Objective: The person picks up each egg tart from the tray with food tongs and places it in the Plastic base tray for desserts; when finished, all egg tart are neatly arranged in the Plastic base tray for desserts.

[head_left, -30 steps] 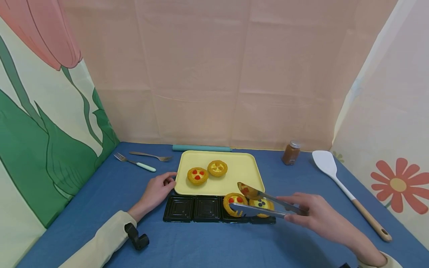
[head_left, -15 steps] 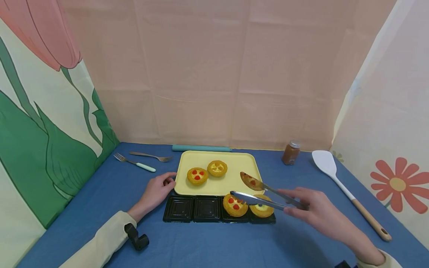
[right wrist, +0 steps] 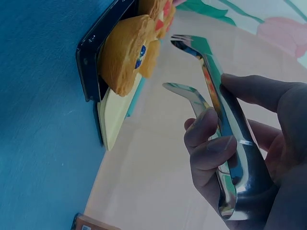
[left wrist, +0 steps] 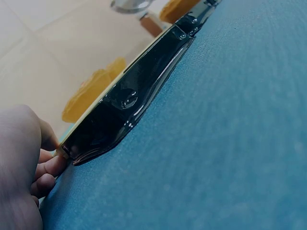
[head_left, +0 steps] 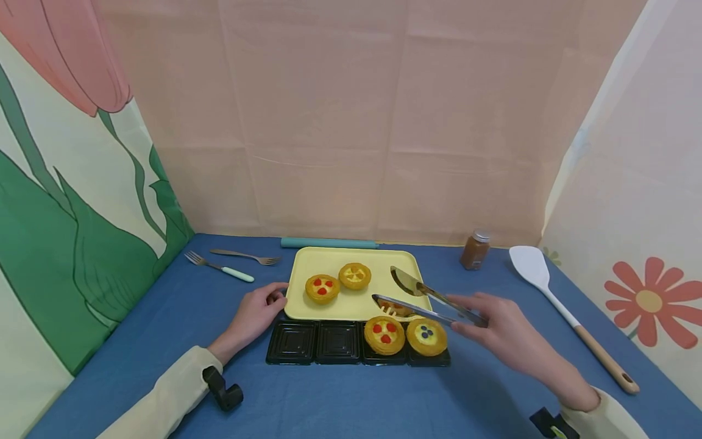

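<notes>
In the head view, my right hand grips metal tongs, their two arms apart with nothing between them, above the pale yellow tray. My left hand pinches the tray's left edge between thumb and fingers. Two egg tarts lie on the tray: a red-topped tart and a yellow-topped tart. In front of it, a black compartment tray bears another red-topped tart and, at its right end, a blue-dotted tart. Its two left compartments hold nothing.
Two forks lie at the left, one with a pale green handle. Behind the yellow tray is a teal rolled cylinder. A brown jar stands at the back right, and a white spatula with a wooden handle lies farther right.
The tongs have risen from around the blue-dotted tart and moved back over the yellow tray, leaving that tart in the black tray. My left hand has stayed in place.
</notes>
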The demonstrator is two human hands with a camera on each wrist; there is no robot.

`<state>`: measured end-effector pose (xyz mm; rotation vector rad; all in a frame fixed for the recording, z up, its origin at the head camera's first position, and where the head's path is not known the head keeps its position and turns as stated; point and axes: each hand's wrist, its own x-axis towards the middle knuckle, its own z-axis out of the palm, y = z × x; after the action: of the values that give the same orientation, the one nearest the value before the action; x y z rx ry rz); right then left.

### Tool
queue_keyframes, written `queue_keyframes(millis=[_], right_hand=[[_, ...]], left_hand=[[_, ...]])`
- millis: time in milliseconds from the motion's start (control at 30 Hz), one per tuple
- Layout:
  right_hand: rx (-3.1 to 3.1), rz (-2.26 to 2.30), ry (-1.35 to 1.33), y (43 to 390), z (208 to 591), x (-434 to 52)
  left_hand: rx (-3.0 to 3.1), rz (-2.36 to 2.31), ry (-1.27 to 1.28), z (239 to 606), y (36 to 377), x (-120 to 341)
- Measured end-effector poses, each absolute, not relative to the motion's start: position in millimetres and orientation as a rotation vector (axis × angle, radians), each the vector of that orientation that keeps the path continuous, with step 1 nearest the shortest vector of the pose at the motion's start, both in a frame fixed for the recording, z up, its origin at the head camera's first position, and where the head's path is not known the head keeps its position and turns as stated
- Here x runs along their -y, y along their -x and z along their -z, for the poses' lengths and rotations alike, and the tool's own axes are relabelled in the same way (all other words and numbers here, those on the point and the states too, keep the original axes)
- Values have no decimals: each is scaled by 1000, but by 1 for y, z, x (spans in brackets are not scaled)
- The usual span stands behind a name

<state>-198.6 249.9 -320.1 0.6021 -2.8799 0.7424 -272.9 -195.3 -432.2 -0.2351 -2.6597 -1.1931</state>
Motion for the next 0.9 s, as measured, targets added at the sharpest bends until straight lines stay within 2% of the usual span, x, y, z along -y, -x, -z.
queue_keyframes(millis=[900], right_hand=[[2822,-706,-685,243,340,-215]], left_hand=[[2658,1197,243,429,270,194]])
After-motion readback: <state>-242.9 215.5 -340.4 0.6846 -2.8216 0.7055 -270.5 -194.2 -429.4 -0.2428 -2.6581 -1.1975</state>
